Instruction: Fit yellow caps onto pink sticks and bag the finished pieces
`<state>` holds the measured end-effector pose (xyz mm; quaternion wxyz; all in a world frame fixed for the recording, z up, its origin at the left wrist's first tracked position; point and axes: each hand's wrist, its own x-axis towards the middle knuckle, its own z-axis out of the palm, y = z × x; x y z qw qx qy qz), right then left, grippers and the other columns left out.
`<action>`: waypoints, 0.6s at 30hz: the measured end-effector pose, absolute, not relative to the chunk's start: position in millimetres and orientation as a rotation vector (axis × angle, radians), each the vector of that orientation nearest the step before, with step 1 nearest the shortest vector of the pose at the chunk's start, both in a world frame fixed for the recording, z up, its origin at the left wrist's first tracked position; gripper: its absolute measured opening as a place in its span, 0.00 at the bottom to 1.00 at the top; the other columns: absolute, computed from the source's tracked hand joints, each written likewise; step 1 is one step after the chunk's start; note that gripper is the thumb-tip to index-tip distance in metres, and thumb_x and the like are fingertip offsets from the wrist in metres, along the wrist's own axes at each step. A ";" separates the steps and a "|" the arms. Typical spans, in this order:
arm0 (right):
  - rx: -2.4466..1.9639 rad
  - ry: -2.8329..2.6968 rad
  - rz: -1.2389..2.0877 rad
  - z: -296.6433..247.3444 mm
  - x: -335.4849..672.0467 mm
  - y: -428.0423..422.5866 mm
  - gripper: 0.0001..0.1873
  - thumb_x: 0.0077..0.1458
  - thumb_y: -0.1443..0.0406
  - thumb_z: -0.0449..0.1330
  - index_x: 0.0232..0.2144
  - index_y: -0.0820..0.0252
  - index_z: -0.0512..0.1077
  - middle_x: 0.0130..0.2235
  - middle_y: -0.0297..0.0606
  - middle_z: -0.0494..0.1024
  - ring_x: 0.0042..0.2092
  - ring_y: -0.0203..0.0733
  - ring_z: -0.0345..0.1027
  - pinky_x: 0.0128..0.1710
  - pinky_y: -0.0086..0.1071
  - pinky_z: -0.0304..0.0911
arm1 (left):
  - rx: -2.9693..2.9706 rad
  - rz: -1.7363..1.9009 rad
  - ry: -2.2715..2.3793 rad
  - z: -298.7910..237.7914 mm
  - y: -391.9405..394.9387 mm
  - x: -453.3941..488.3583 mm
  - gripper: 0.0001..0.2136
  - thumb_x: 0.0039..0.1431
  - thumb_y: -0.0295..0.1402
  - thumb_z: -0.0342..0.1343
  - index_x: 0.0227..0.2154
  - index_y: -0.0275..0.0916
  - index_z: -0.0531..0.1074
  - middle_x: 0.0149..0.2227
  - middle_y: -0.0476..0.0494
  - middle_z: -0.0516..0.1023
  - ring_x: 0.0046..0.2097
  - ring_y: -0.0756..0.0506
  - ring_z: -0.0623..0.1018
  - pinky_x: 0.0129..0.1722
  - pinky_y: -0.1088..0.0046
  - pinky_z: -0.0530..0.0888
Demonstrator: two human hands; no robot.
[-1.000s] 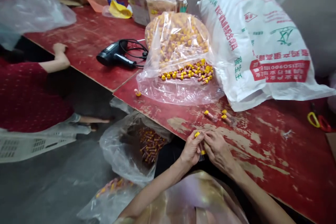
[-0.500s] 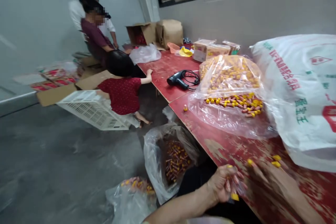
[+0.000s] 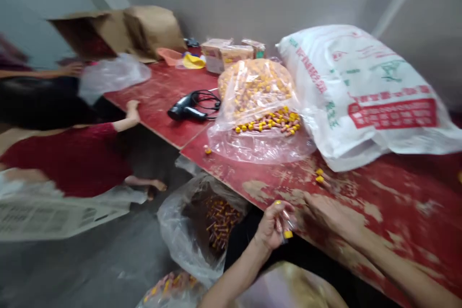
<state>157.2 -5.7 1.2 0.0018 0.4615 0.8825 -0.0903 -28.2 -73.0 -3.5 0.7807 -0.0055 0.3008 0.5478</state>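
My left hand is closed on a few small clear tubes with yellow caps, just off the table's near edge. My right hand, somewhat blurred, lies low over the worn red tabletop, fingers stretched toward the left hand; nothing shows in it. Just beyond it lie two loose yellow-capped tubes. Farther back, a clear plastic bag full of such tubes spills some onto its open mouth. One more capped tube stands near the table edge.
A large white printed sack fills the back right. A black hair dryer with coiled cord lies left of the bag. Below the edge sits an open plastic-lined container of tubes. People sit at left, one in a red shirt; cardboard boxes stand behind.
The view has swung right, so the sack shows more fully. The yellow cap seen at my right fingertips is gone from there. My left hand still holds its tubes.
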 end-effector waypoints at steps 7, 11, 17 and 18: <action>1.693 2.894 -0.559 8.7 132.5 -36.0 0.15 0.64 0.66 0.43 0.41 0.62 0.69 0.38 0.43 0.75 0.36 0.38 0.69 0.35 0.29 0.61 | -0.056 1.109 0.617 6.8 -66.7 -27.7 0.14 0.48 0.31 0.63 0.39 0.37 0.74 0.42 0.40 0.78 0.39 0.42 0.79 0.30 0.70 0.78; 1.576 3.169 -0.760 15.9 124.0 -54.6 0.17 0.66 0.63 0.43 0.46 0.59 0.69 0.44 0.42 0.75 0.45 0.40 0.68 0.43 0.32 0.64 | -0.079 1.090 0.611 4.8 -66.2 -29.3 0.14 0.49 0.30 0.62 0.41 0.37 0.74 0.40 0.41 0.78 0.35 0.46 0.79 0.31 0.71 0.78; 2.287 2.693 -0.059 19.8 167.6 0.6 0.17 0.63 0.62 0.46 0.44 0.62 0.71 0.41 0.45 0.73 0.42 0.43 0.66 0.40 0.33 0.60 | -0.057 1.048 0.564 -2.6 -61.4 -36.9 0.12 0.48 0.32 0.63 0.37 0.34 0.75 0.36 0.39 0.79 0.38 0.38 0.80 0.25 0.69 0.79; 2.274 2.569 0.084 17.3 173.5 11.0 0.15 0.62 0.61 0.48 0.42 0.63 0.72 0.40 0.46 0.73 0.42 0.45 0.65 0.40 0.34 0.58 | -0.060 1.051 0.547 -4.1 -60.9 -37.8 0.13 0.48 0.32 0.63 0.37 0.33 0.75 0.35 0.38 0.79 0.37 0.38 0.80 0.23 0.70 0.78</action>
